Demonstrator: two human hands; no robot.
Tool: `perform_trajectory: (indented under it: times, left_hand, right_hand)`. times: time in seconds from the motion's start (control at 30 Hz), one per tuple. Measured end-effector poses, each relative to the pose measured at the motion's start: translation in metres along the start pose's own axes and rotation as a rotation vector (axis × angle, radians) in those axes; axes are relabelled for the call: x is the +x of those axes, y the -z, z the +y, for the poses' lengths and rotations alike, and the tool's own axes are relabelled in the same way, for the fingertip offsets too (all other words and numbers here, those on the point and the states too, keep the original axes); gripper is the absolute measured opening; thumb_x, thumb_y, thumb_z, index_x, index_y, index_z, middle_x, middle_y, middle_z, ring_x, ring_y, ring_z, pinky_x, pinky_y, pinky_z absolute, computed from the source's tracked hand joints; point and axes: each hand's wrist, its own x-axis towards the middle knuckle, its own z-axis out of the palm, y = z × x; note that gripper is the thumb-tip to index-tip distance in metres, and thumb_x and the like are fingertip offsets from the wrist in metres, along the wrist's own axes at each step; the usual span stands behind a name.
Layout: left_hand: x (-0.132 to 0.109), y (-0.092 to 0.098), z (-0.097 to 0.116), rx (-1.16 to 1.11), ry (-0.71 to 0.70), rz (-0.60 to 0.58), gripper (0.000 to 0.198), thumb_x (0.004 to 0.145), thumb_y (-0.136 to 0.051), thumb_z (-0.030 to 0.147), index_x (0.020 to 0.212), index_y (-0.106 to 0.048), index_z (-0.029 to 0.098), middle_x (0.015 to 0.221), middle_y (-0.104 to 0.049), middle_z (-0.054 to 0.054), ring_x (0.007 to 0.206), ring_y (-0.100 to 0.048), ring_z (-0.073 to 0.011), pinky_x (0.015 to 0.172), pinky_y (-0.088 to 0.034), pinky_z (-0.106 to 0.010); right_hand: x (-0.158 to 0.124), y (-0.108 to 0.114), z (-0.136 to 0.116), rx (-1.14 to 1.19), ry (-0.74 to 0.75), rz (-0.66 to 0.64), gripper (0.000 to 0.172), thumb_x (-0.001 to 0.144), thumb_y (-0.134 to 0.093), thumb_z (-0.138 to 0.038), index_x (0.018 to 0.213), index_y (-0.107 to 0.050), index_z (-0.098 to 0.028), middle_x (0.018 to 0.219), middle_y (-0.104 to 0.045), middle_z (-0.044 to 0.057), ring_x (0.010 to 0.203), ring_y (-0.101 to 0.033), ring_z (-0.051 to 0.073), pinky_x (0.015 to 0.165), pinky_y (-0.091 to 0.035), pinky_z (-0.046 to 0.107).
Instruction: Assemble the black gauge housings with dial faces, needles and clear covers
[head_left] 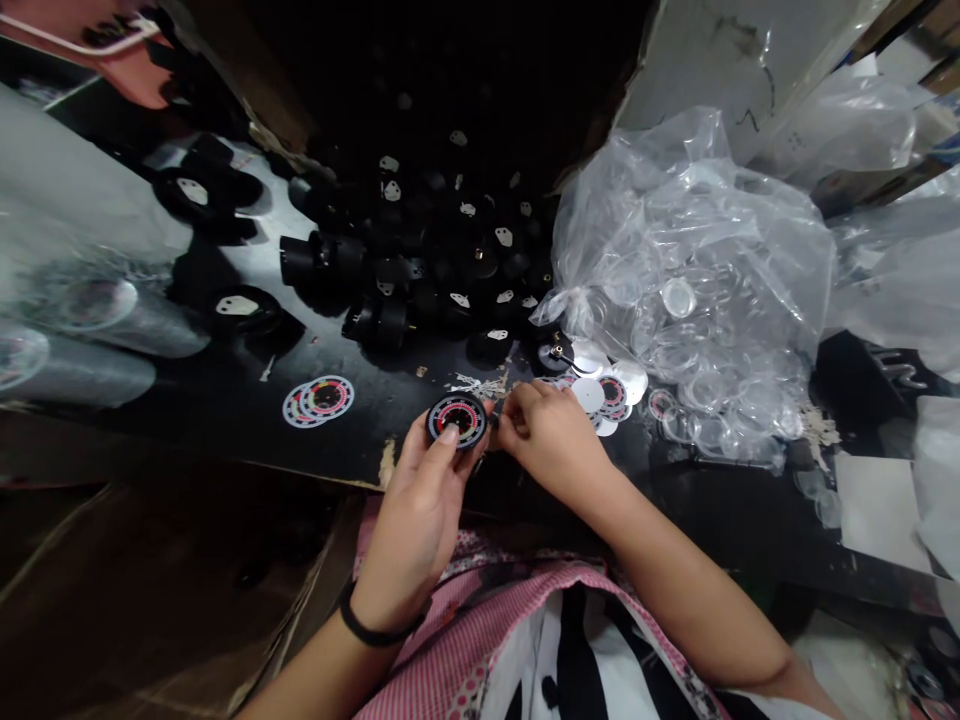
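Observation:
My left hand (420,500) is closed around a round black gauge (466,410), thumb across the lower edge of its dial. Grey, red and black rings mark the dial, which faces up. Close by on the right, my right hand (555,430) has its fingers pinched together beside the gauge's rim. A small dark bit shows at the fingertips, too small to name. Just beyond the hands lies a little heap of thin white pieces (480,386). Loose dial discs (613,392), some silver side up, lie partly behind my right hand. Two overlapping printed dials (330,397) rest to the left.
Black gauge housings (386,322) spill from a dark box at the back. A clear plastic bag (690,240) of transparent round covers stands at right, near a white card (881,505). Wrapped stacks of dials (127,325) lie at far left. The black table's front edge is near my body.

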Motion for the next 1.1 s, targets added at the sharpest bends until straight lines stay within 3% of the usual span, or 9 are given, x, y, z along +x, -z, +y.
perform_trajectory:
  times: [0.2,0.33,0.53,0.67,0.87,1.1]
  left_hand:
    - [0.001,-0.004,-0.001,-0.021,0.024,0.006,0.012,0.085,-0.069,0.027,0.097,-0.072,0.025,0.11,-0.075,-0.002,0.118,-0.065,-0.0229,0.109,-0.046,-0.041]
    - [-0.004,-0.005,0.004,-0.056,0.104,-0.026,0.013,0.087,-0.068,0.027,0.098,-0.073,0.023,0.111,-0.076,-0.004,0.111,-0.068,-0.0221,0.105,-0.049,-0.041]
    - [-0.001,-0.011,0.003,0.051,0.059,-0.018,0.019,0.086,-0.068,0.026,0.105,-0.07,0.024,0.111,-0.075,-0.004,0.109,-0.069,-0.0212,0.102,-0.052,-0.036]
    - [-0.001,-0.013,-0.011,0.18,0.103,-0.05,0.026,0.085,-0.07,0.027,0.111,-0.069,0.028,0.12,-0.071,-0.001,0.12,-0.062,-0.0227,0.104,-0.049,-0.034]
    - [-0.003,-0.002,-0.02,0.292,0.036,-0.144,0.032,0.085,-0.07,0.033,0.117,-0.066,0.029,0.127,-0.067,-0.001,0.125,-0.058,-0.0222,0.111,-0.04,-0.033]
    - [-0.006,0.001,-0.01,0.527,-0.034,-0.134,0.029,0.083,-0.071,0.038,0.109,-0.066,0.026,0.1,-0.074,-0.001,0.093,-0.069,-0.0198,0.085,-0.052,-0.028]
  right_hand:
    - [-0.019,0.006,0.005,0.059,0.051,0.063,0.023,0.094,-0.058,-0.038,0.102,-0.063,-0.017,0.106,-0.067,0.01,0.101,-0.059,0.027,0.084,-0.038,0.039]
    - [-0.028,0.01,0.012,0.029,0.091,0.106,0.021,0.098,-0.052,-0.034,0.091,-0.064,-0.018,0.098,-0.066,0.009,0.095,-0.057,0.025,0.083,-0.036,0.04]
    - [-0.039,0.017,0.014,0.473,0.135,0.21,0.015,0.097,-0.054,-0.027,0.085,-0.061,-0.02,0.082,-0.062,0.001,0.081,-0.056,0.016,0.077,-0.041,0.03]
    - [-0.041,0.017,0.011,0.491,0.098,0.188,0.012,0.096,-0.055,-0.023,0.085,-0.061,-0.019,0.083,-0.062,0.002,0.081,-0.056,0.016,0.076,-0.04,0.029]
    - [-0.042,0.018,0.013,0.512,0.052,0.159,0.013,0.094,-0.056,-0.021,0.082,-0.058,-0.019,0.079,-0.06,0.001,0.077,-0.055,0.015,0.071,-0.039,0.027]
    - [-0.046,0.022,0.009,0.57,0.043,0.141,0.016,0.094,-0.057,-0.018,0.079,-0.056,-0.019,0.074,-0.056,-0.001,0.07,-0.051,0.012,0.066,-0.038,0.025]
